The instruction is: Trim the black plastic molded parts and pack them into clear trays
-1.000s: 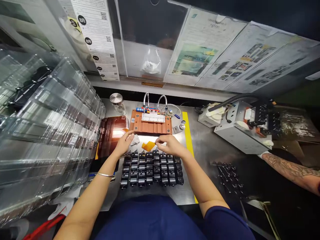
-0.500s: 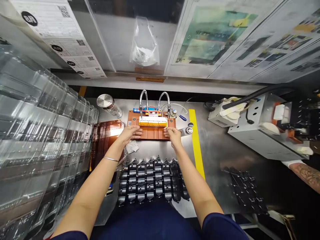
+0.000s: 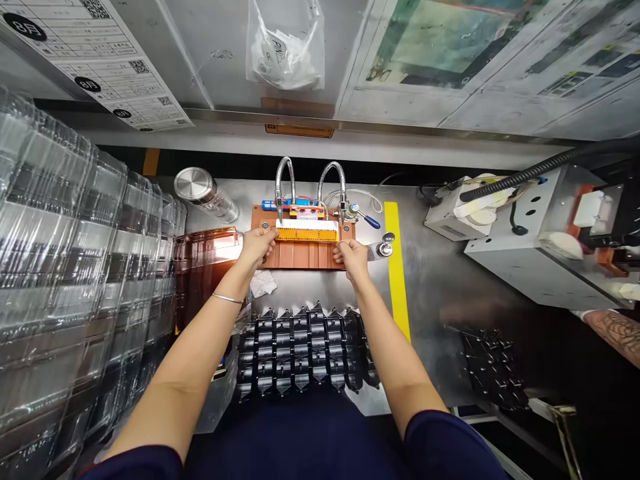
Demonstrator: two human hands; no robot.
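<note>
A long orange strip (image 3: 307, 235) with rows of small dark marks lies along a white bar on a copper-coloured fixture (image 3: 303, 257). At the strip's left end my left hand (image 3: 259, 247) is closed, thumb and fingers pinching the end. My right hand (image 3: 352, 259) is closed in the same way at the right end. The fingers partly cover both ends. Two bendable metal hoses (image 3: 284, 177) arch over the fixture's back, with a blue part (image 3: 300, 203) between them. A blue-handled lever (image 3: 370, 221) sticks out at the back right.
Black moulded parts (image 3: 300, 350) stand in rows before me. Clear plastic trays (image 3: 65, 280) are stacked at left, near a glass jar (image 3: 205, 193). Yellow tape (image 3: 397, 280) marks the bench; beyond it stand a machine (image 3: 545, 247) and another person's forearm (image 3: 615, 333).
Both hands have moved to the strip's ends, and the left fingers have closed from a spread pose. The camera view has shifted slightly, with the wall sheets higher in the picture.
</note>
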